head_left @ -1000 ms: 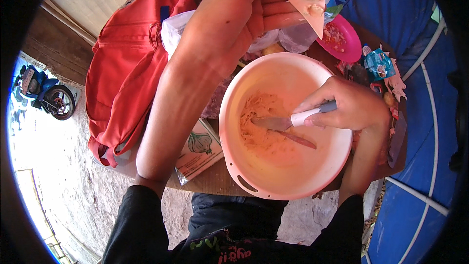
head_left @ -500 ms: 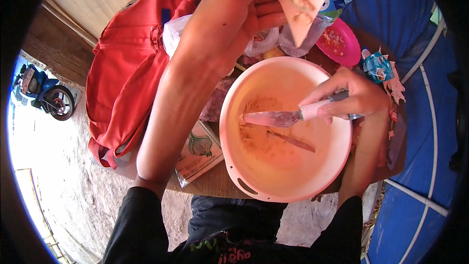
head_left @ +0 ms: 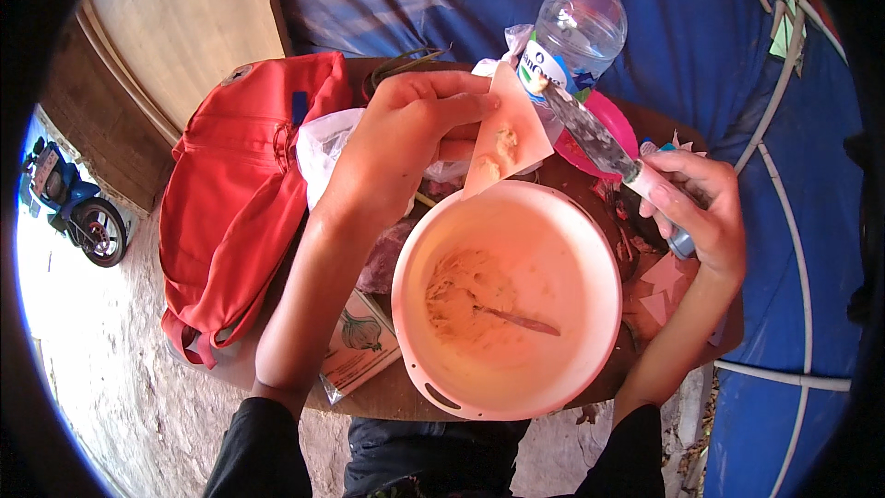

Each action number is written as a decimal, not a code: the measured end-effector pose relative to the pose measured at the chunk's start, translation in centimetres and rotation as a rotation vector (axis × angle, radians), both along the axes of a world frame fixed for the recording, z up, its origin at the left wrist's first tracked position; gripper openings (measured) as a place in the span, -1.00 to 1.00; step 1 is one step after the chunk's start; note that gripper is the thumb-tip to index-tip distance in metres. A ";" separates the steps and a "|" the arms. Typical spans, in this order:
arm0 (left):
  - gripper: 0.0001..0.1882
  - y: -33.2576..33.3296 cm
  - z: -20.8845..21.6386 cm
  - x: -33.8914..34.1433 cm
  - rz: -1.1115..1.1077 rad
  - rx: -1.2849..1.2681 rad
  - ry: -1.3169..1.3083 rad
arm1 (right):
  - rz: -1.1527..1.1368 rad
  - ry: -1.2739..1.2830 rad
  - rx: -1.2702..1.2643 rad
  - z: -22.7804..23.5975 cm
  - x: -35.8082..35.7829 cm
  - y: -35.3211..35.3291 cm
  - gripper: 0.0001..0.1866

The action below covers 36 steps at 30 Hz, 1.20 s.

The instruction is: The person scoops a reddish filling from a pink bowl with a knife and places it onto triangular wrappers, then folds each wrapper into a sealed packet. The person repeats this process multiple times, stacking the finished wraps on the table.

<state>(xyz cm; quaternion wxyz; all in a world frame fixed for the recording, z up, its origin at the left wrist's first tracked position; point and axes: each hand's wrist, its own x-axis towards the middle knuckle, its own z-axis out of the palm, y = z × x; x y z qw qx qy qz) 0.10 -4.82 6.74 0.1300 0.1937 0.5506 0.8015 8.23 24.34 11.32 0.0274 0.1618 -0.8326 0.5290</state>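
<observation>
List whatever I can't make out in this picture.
In the head view:
Utensil: far end sunk in the mixture.
Pink plate: partly behind the knife.
White plastic bag: contents unclear, partly behind the left hand.
Blue sheet: outer edges cut off by the picture's dark rim.

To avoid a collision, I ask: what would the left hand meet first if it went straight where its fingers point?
Beyond its triangular sheet, probably the knife blade in the right hand; depth is unclear.
</observation>
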 end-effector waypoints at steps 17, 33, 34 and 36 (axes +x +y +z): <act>-0.75 -0.2 0.5 0.6 -0.047 0.044 -0.068 | -0.154 0.455 0.451 0.3 0.6 -3.8 -0.68; -0.73 -0.1 -0.3 -0.4 -0.104 0.250 -0.181 | -0.345 0.523 0.359 0.1 1.3 -4.0 -0.78; -0.71 0.0 -0.7 -0.6 -0.135 0.297 -0.217 | -0.317 0.462 0.256 -0.2 1.2 -4.4 -0.82; -0.70 0.4 -1.5 -0.9 -0.168 0.426 -0.398 | -0.288 0.266 0.134 -0.7 0.8 -4.8 -0.89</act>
